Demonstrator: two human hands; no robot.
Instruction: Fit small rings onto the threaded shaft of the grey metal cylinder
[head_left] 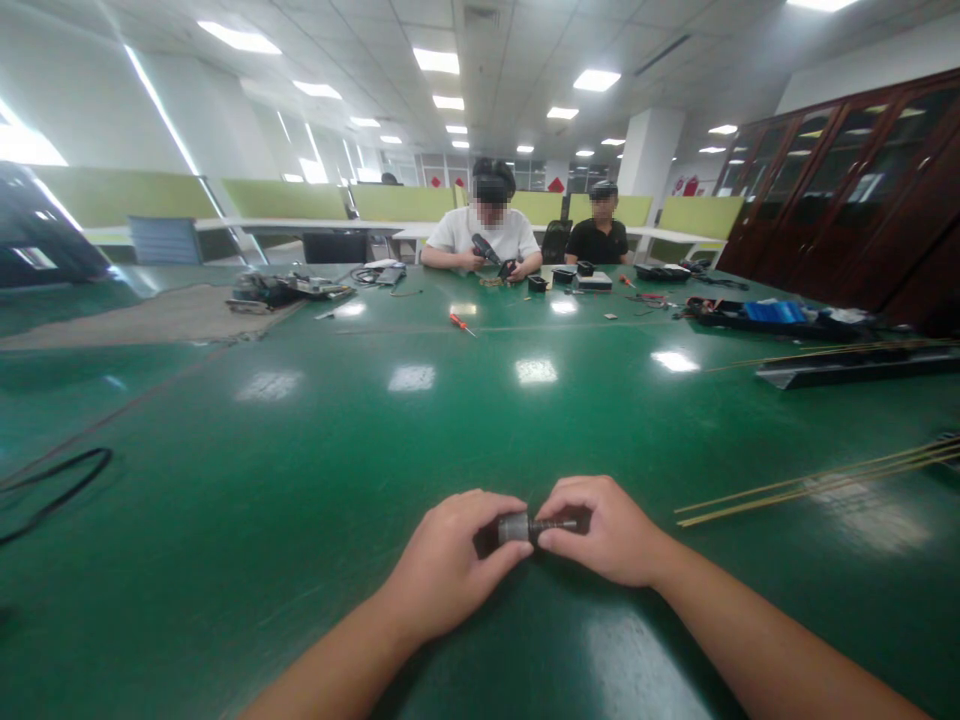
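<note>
Just above the green table (337,430), my left hand (457,555) curls its thumb and fingers around the grey metal cylinder (514,528) of a small tool part. A thin dark shaft (559,525) with a ridged or spiral surface sticks out of it to the right, looking like a drill bit; its exact kind I cannot tell. At the dark collar where shaft and cylinder meet, my right hand (600,530) pinches with thumb and fingertips. The shaft's tip shows inside the curve of that hand. The cylinder's left end is partly in shadow.
Thin yellowish rods (787,490) lie to the right, near a dark metal channel (840,365). A red screwdriver (461,323) rests farther off. Across the table one person (480,235) holds a power drill (486,248); another person (596,240) sits beside. A black cable (75,465) loops at left.
</note>
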